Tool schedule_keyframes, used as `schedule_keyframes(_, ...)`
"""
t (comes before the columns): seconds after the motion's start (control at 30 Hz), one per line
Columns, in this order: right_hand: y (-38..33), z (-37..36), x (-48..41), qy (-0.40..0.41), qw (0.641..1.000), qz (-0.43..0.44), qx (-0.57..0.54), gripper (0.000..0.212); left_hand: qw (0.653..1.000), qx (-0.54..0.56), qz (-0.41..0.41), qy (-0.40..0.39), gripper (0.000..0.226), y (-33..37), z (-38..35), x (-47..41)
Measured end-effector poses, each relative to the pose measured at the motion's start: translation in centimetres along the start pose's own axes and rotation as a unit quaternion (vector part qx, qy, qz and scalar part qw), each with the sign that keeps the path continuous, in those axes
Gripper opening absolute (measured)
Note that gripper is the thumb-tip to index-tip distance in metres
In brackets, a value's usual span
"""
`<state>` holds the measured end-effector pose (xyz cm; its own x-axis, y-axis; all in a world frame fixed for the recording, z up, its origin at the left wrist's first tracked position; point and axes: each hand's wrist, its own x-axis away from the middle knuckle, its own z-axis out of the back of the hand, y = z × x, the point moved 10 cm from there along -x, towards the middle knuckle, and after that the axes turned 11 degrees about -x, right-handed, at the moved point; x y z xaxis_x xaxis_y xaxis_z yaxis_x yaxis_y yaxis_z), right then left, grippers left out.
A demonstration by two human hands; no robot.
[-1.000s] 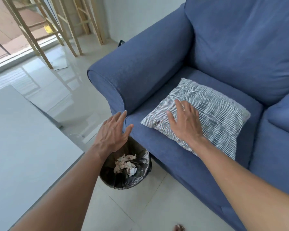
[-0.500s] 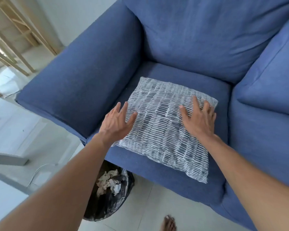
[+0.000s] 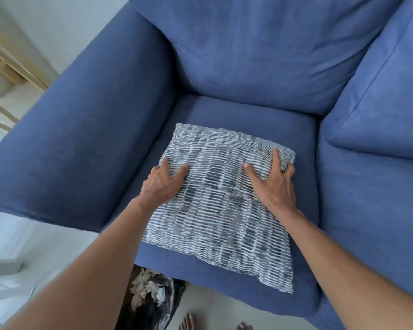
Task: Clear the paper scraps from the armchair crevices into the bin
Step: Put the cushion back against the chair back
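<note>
Fingers [image 3: 275,160] of the right hand [image 3: 275,186] spread wide over the far right corner of the striped cushion [image 3: 215,206], the outer ones curling round its edge while the thumb lies flat on the fabric, so the hand presses and half grips that corner. Across from it the left hand [image 3: 162,184] sits on the cushion's left edge, thumb on top and the other fingers wrapped over the side, pinching the border. Both bare forearms reach in from the near side.

That grey-and-white cushion lies flat on the seat of the blue armchair [image 3: 248,55], turned a little askew, with its near right corner hanging just past the seat's front edge. The crevice [image 3: 153,148] between the seat and the left armrest shows as a dark seam just beside the left hand; I cannot make out any scrap in it. The gap on the right side runs along the seat under the right armrest.

Down on the pale tiled floor [image 3: 212,298], tucked against the chair's front left corner and partly hidden by the left forearm, stands the bin [image 3: 162,306] with its black liner, and crumpled paper scraps [image 3: 144,285] lie heaped inside it. Bare toes [image 3: 188,323] show at the bottom edge beside the bin
</note>
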<state>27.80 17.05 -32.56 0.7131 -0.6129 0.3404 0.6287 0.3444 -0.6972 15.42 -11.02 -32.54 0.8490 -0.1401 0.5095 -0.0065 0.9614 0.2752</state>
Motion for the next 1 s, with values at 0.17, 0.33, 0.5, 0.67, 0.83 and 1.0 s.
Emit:
schedule_keyframes(0.17,0.3,-0.4,-1.0,-0.004,0.999,-0.036,-0.017,0.103,0.998,0.055,0.010,-0.019,0.088,0.7,0.5,-2.1)
schedule_keyframes(0.33,0.6,-0.7,-1.2,0.006,0.997,-0.062,-0.039,0.107,0.995,0.091,0.031,-0.028,0.096,0.7,0.6,-4.2)
schedule_keyframes(0.5,1.0,-0.3,-2.0,0.031,0.978,-0.138,-0.151,0.123,0.991,0.089,0.066,-0.072,0.093,1.0,1.9,-5.7)
schedule_keyframes(0.67,0.5,1.1,-2.9,0.053,0.944,-0.165,-0.280,0.114,0.991,0.102,0.036,-0.078,0.070,3.5,4.5,-6.5)
schedule_keyframes(0.83,-4.3,5.2,-4.7,0.096,0.954,-0.053,-0.280,0.113,0.974,0.214,-0.067,-0.028,0.044,7.9,9.4,-7.1)
schedule_keyframes(1.0,-11.6,10.9,-8.4,0.149,0.956,0.081,-0.240,0.121,0.946,0.292,-0.139,0.027,0.061,12.4,15.1,-9.1)
